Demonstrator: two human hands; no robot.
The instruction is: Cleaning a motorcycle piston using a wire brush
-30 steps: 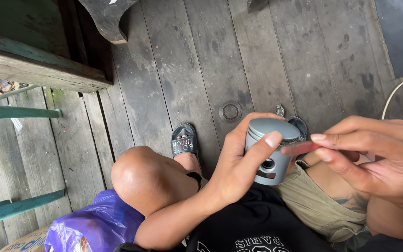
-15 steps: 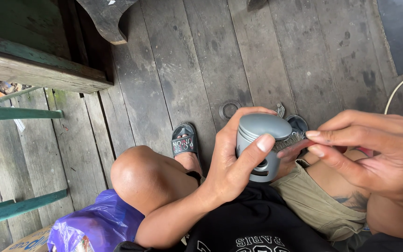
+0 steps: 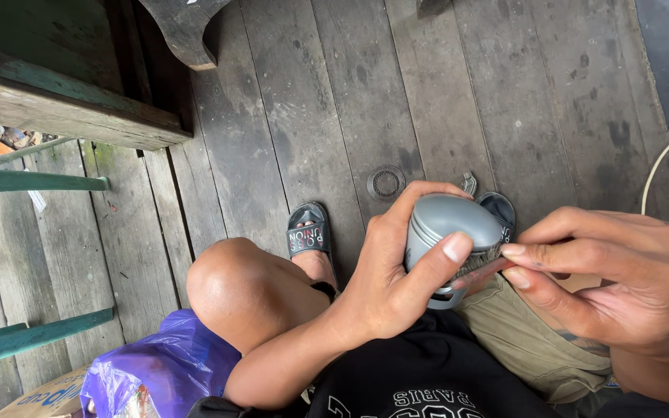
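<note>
My left hand (image 3: 396,271) wraps around a grey metal piston (image 3: 447,228), thumb pressed on its side, crown facing up and away. My right hand (image 3: 613,279) pinches a small reddish brush (image 3: 480,267) with dark bristles against the piston's side, just under my left thumb. Both hands are held above my lap, over my tan shorts (image 3: 520,340). The lower skirt of the piston is partly hidden by my fingers.
Grey wooden floorboards (image 3: 311,101) lie below. A black sandal (image 3: 308,230) is on my foot by my bare knee (image 3: 234,286). A round metal ring (image 3: 385,183) lies on the planks. A purple plastic bag (image 3: 156,371) sits lower left; green rails (image 3: 32,183) and a dark wooden bench (image 3: 63,85) stand left.
The piston has shifted slightly left and up in my left hand. My right hand has closed in with the brush so its bristles now sit against the piston's side.
</note>
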